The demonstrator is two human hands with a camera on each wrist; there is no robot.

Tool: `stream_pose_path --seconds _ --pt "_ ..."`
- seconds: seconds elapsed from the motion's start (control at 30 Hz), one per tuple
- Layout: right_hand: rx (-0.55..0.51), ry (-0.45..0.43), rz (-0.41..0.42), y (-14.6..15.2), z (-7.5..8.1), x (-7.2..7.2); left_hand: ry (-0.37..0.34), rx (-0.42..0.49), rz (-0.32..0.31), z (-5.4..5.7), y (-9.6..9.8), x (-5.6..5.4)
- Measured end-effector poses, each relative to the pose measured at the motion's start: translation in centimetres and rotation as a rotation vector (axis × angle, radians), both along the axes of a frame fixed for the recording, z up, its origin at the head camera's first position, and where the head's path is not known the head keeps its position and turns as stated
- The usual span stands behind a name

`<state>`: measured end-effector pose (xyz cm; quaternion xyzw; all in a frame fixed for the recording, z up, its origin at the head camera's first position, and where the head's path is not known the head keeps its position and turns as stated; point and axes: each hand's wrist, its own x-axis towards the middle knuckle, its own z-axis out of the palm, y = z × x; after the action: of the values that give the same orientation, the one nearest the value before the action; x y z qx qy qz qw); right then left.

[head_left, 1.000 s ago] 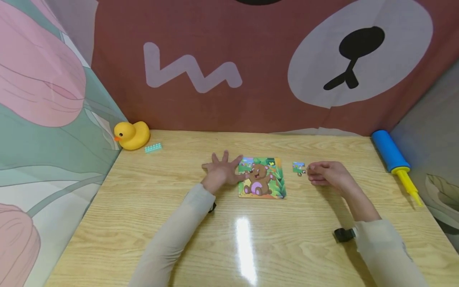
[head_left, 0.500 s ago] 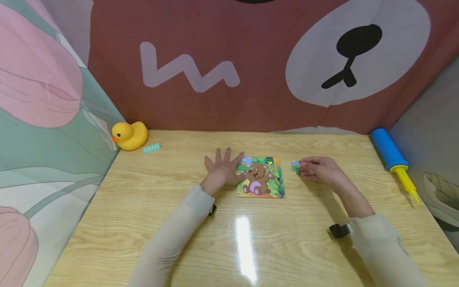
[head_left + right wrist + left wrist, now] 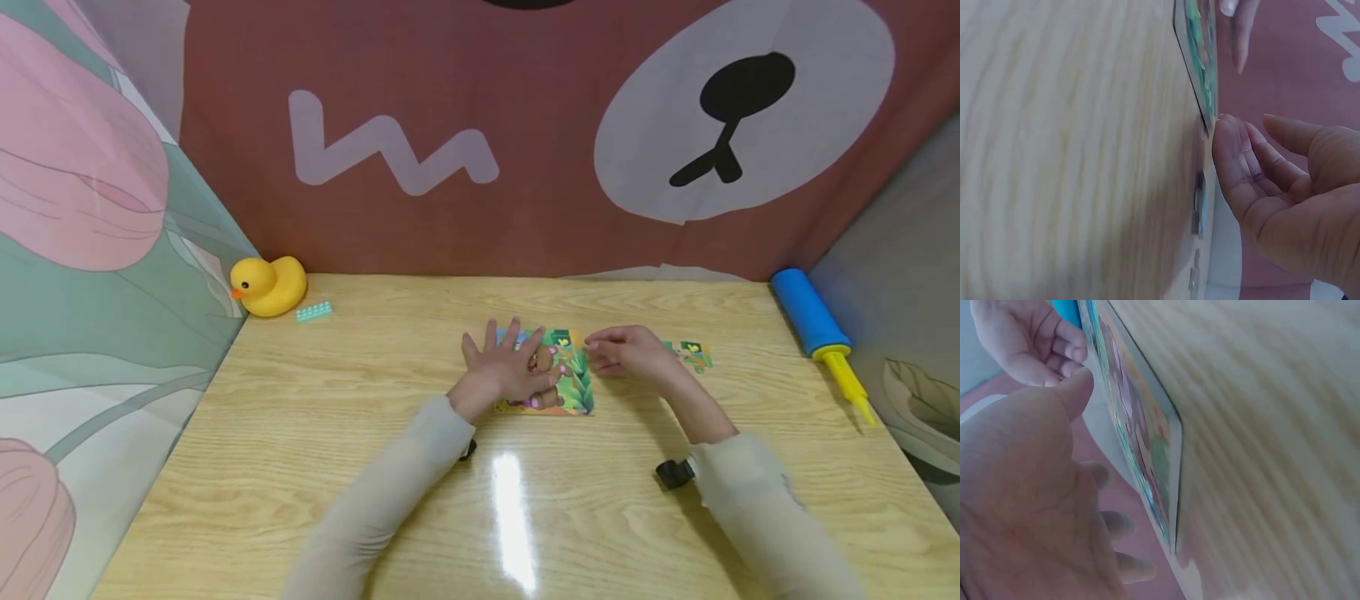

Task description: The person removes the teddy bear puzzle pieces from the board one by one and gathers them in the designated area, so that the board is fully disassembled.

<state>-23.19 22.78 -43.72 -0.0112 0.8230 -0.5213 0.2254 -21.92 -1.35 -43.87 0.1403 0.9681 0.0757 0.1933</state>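
Spread out with straight fingers, my left hand [image 3: 506, 371] is over the bear picture puzzle [image 3: 579, 390] and covers its left part in the head view. The left wrist view shows that palm [image 3: 1029, 494] a little above the flat puzzle [image 3: 1141, 431]. Just right of the puzzle's upper right edge is my right hand [image 3: 633, 354]. Its fingers [image 3: 1232, 147] bend loosely beside the puzzle's corner, with the thumb apart from them; nothing shows between them. Puzzle pieces [image 3: 696, 354] lie to the right, partly behind this hand; one piece [image 3: 1200, 203] shows low in the right wrist view.
At the back left of the wooden table [image 3: 360, 508] sit a yellow rubber duck [image 3: 270, 287] and a turquoise toy brick [image 3: 313, 312]. A blue and yellow hand pump [image 3: 813, 321] lies at the right edge. A printed cloth [image 3: 450, 225] hangs behind.
My right hand has moved left from the loose pieces to the puzzle's edge, uncovering pieces behind it. My left hand has shifted right, from the puzzle's left edge to over the bear.
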Motion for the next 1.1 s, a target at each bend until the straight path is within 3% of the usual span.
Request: stream_pose_path --seconds 0.3,0.6,1.1 --pt "0.012 -0.044 0.030 -1.3 -0.6 -0.1 -0.063 -0.055 0.001 -0.1 1.2 0.4" --pt "0.085 -0.004 0.051 -1.9 -1.0 -0.1 -0.092 -0.113 -0.074 -0.4 1.4 0.5" --pt "0.109 0.007 0.054 -1.9 -0.8 0.1 -0.082 -0.190 -0.128 -0.5 1.9 0.4"
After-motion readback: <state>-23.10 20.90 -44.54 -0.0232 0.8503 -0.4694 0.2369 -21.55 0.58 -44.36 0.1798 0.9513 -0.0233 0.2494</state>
